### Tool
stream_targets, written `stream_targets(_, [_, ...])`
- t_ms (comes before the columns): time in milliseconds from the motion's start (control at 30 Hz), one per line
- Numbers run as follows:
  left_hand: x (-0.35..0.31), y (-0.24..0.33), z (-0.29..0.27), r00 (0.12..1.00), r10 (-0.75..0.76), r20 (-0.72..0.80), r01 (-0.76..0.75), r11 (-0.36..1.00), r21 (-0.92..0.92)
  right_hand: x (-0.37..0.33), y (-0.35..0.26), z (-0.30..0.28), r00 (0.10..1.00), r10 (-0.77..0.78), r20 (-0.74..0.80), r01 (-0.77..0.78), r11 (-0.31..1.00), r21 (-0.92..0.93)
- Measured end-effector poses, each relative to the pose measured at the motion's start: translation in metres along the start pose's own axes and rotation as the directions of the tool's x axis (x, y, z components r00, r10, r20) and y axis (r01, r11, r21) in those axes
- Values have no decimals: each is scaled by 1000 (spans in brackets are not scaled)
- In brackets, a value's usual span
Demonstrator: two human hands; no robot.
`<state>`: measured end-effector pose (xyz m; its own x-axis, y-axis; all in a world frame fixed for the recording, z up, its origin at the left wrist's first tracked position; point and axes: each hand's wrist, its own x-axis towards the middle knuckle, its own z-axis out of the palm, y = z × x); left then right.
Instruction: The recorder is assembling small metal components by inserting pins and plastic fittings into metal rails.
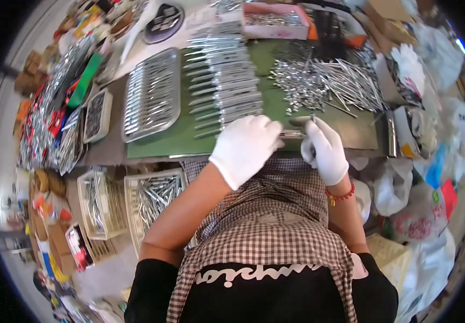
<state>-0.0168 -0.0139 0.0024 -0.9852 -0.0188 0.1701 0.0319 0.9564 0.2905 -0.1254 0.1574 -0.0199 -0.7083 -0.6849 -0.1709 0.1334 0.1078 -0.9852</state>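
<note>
Both my hands wear white gloves and meet over the front edge of the green work mat (154, 148). My left hand (246, 148) is closed on one end of a short, shiny metal tube-like piece (291, 134), which points toward my right hand. My right hand (324, 148) is curled close to the piece's other end, thumb and finger pinched together; a small dark metal bit shows at its fingertips, too small to name. Beyond my left hand lies a long row of slim metal pieces (238, 81), side by side. A heap of small metal parts (299, 86) lies beyond my right hand.
Left of the row stands a metal tray (174, 102) of slender metal pieces. Long thin rods (350, 83) lie at the right. A pink box (275, 32) of small parts sits at the back. Crates (130, 202) of metal pieces stand below left; plastic bags (426, 253) crowd the right.
</note>
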Motion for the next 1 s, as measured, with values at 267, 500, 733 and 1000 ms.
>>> stream_targets(267, [-10,5,-5,997,-61,-51,58,996,-63,-2,6,-10,999,39,-38,-44,989,-141])
stream_targets(500, [-15,7,3,998,-61,-27,57,988,-144,-2,19,-8,996,33,-88,-50,980,-194])
stream_targets(733, [-11,11,6,993,-119,-7,117,988,-101,7,10,-20,928,-336,-159,181,784,-594])
stream_targets(1000, [-9,18,16,980,-192,46,187,978,97,60,-13,-45,907,-420,28,157,276,-948])
